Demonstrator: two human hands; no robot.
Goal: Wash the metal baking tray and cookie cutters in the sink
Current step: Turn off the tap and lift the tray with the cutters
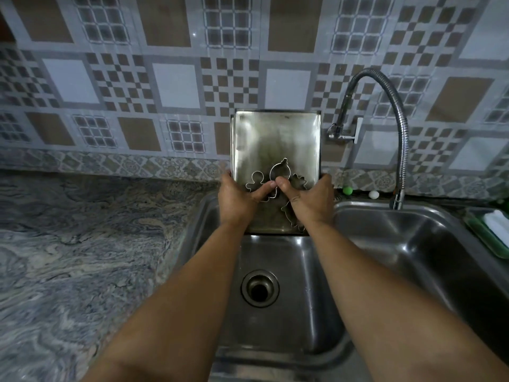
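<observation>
A square metal baking tray (275, 136) is held up over the far end of the left sink basin (278, 323), its face tilted toward me. Several thin metal cookie cutters (278, 169) lie on its lower half. My left hand (237, 199) grips the tray's left edge, thumb pressed on a cutter. My right hand (311, 199) grips the right edge, its thumb over another cutter. Both thumbs nearly meet in the middle. The lower cutters are partly hidden by my right hand.
A flexible steel faucet (400, 128) arches over the right basin (413, 244), no water running. A green soap dish (487, 235) with a white bar sits at far right. Marble counter (82, 244) spreads to the left. Two small balls (347, 190) rest behind the sink.
</observation>
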